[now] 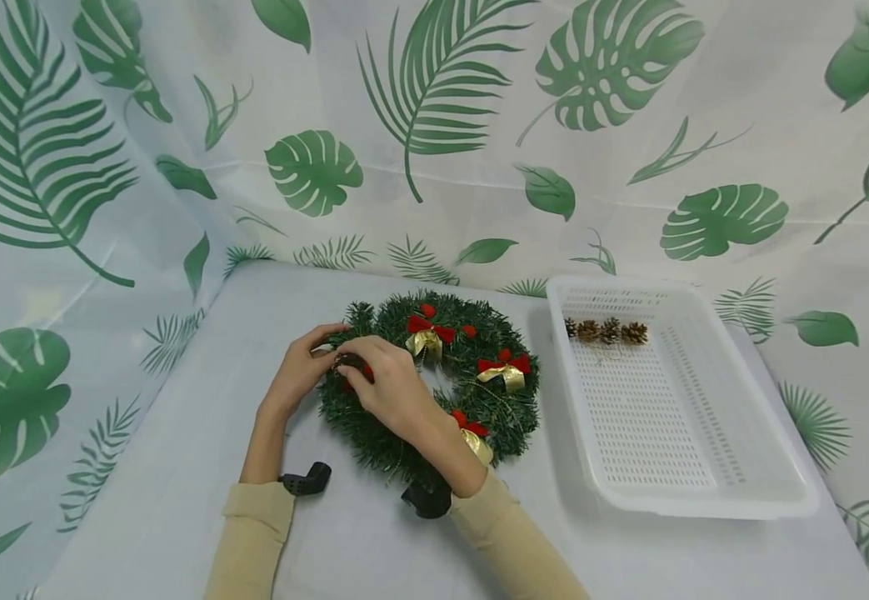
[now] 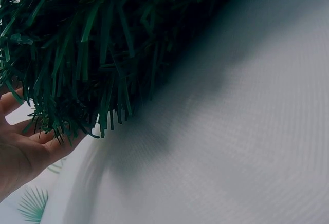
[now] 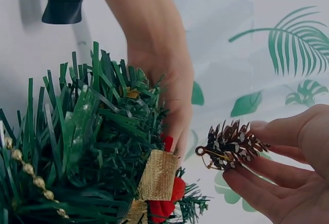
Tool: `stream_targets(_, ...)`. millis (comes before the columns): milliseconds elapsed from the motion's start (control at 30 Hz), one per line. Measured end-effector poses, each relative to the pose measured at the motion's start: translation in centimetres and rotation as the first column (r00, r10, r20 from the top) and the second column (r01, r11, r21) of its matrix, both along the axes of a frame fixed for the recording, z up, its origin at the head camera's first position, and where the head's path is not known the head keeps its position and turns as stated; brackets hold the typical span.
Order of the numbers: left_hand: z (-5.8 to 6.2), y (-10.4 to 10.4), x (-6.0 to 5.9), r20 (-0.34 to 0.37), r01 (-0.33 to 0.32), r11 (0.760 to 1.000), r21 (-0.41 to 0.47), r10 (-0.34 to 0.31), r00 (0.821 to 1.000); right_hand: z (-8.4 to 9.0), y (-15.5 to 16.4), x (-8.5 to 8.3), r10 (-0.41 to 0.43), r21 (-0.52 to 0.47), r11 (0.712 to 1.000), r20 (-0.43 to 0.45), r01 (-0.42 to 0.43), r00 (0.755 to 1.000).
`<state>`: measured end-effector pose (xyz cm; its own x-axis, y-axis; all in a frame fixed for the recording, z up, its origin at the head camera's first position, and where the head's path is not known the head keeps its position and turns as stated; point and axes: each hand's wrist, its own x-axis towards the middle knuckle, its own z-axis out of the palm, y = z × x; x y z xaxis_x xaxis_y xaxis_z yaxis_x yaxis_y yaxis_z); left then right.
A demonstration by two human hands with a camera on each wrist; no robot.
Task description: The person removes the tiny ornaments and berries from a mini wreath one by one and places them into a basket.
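The right hand (image 3: 288, 167) pinches a small pine cone (image 3: 230, 145) between thumb and curled fingers, the cone's gold wire loop pointing toward the wreath (image 3: 87, 147). In the head view that hand (image 1: 389, 383) lies over the wreath's left side, the cone (image 1: 349, 363) just showing at its fingertips. The left hand (image 1: 301, 368) rests against the wreath's outer left edge, fingers curled into the needles as if holding them; whether it truly grips a sprig I cannot tell, since the left wrist view shows only a bare palm (image 2: 23, 154) under the green fringe. The cone looks light, dry and brittle, its scales likely to snap if squeezed, so it is best taken by the sides or by the wire loop. The wreath (image 1: 434, 383) seems light too, with springy plastic needles that give under the fingers. It lies flat on the table (image 1: 179, 467), carrying red-and-gold bows (image 1: 425, 332) and a gold bead string (image 3: 28, 172). To its right a white basket (image 1: 704, 492) holds a few more cones (image 1: 605, 331) at its far end. The right hand hides the spot where cone meets wreath, and the left wrist view is dark and close.
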<state>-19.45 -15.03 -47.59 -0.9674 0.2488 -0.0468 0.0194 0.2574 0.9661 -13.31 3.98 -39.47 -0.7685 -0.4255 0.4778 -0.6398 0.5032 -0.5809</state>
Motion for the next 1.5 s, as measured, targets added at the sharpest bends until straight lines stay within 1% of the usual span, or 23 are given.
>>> stream_targets(233,0.1,0.0,0.1,-0.004,0.002,1.000,0.009,-0.002,1.000,0.4,0.2,0.1,-0.002,0.008,1.000,0.015,0.002,1.000)
stream_targets(467,0.1,0.0,0.1,0.020,-0.008,1.000,0.004,0.008,1.000,0.6,0.7,0.0,-0.020,0.014,1.000,-0.001,0.020,1.000)
stream_targets(633,0.4,0.2,0.2,0.038,-0.012,1.000,-0.002,0.012,0.999,0.7,1.2,-0.1,-0.027,0.010,1.000,-0.009,0.027,1.000)
stream_targets(833,0.5,0.3,0.2,0.037,-0.015,1.000,-0.008,0.015,0.999,1.1,1.8,-0.1,-0.043,0.036,0.998,-0.019,0.044,0.999)
stream_targets(1067,0.3,0.0,0.0,0.037,-0.020,1.000,-0.021,0.021,0.999,1.6,2.7,-0.2,-0.053,0.066,0.996,-0.015,0.054,0.998)
stream_targets(1300,0.3,0.0,0.0,0.036,-0.017,1.000,-0.011,0.017,0.999,1.8,4.0,-0.4,-0.070,0.086,0.994,0.003,0.069,0.998)
stream_targets(1500,0.3,0.1,0.0,0.045,-0.023,1.000,-0.010,0.023,0.999,1.7,5.0,-0.3,-0.081,0.068,0.994,0.001,0.080,0.997)
